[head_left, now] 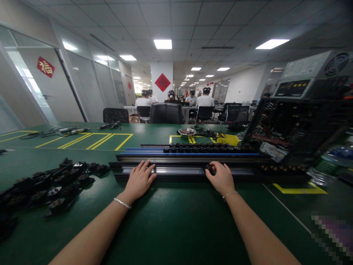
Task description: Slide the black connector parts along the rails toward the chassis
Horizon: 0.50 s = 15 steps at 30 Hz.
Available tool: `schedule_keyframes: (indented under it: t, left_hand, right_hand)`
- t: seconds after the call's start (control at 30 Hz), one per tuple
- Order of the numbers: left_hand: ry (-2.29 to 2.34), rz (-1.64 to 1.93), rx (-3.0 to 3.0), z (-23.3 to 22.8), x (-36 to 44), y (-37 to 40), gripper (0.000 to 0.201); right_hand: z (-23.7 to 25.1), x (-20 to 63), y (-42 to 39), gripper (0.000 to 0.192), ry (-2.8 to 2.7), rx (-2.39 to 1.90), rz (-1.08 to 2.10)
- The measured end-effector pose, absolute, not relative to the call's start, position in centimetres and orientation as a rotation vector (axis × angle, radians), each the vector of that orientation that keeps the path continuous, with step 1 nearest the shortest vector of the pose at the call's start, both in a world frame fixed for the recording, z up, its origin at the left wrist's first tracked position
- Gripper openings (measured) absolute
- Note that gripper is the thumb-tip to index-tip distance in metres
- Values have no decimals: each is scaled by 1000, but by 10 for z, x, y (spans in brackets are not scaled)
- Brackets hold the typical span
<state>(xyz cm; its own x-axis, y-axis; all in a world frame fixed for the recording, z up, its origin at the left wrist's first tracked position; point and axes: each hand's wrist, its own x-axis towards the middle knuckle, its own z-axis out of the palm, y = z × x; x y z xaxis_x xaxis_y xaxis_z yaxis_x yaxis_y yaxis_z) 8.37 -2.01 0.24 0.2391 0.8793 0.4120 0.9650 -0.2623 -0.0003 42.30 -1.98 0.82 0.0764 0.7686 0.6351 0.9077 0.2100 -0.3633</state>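
Note:
Fingers spread, my left hand [139, 181] lies flat over the left part of a long black channel rail [179, 171] with a shiny inner strip. Further right along the same rail, my right hand [221, 177] pinches a small round black part [211, 169] between thumb and fingers. The fingers partly hide that part, and I cannot tell whether it sits in the channel or just above it. Behind this rail run more long rails, among them a blue one [154, 151]. A row of small black parts [204, 148] stands along the back rails.
Many loose black parts [60, 184] are heaped at the left. An opened computer case [300, 121] stands at the right, with a plastic bottle [324, 167] by it. A metal bowl [186, 132], a yellow tray [228, 139] and cables lie behind the rails. People sit farther back.

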Motion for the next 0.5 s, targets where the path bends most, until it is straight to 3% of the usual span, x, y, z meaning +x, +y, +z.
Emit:
schedule_keyframes:
  t: [0.5]
  left_hand:
    - [-1715, -488, -2265, 3, 84, -21, 48]
  right_hand:
    - [12, 403, -22, 20, -1860, -1512, -192]
